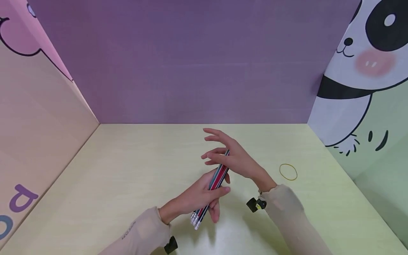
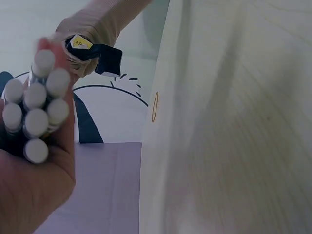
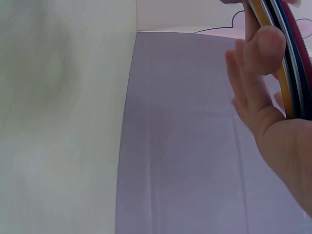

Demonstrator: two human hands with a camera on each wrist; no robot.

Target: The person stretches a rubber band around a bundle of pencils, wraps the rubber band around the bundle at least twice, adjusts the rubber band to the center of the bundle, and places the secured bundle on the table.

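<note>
A bundle of pencils (image 1: 219,176) stands aslant above the table, in red, blue, dark and other stripes. My left hand (image 1: 200,189) grips it around the middle, thumb across the front. White eraser tips (image 2: 35,108) fill the near side of the left wrist view. At the upper end of the bundle is my right hand (image 1: 236,159), its fingers extended loosely and its palm against the pencils' far ends, which it hides. Striped pencil sides (image 3: 292,63), one of them yellow, show beside the right palm (image 3: 287,146) in the right wrist view.
A yellow rubber band (image 1: 288,172) lies on the pale table (image 1: 143,152), right of my right wrist. A purple wall (image 1: 204,71) closes the back. Printed side walls stand left and right, the right one with a panda (image 1: 376,63).
</note>
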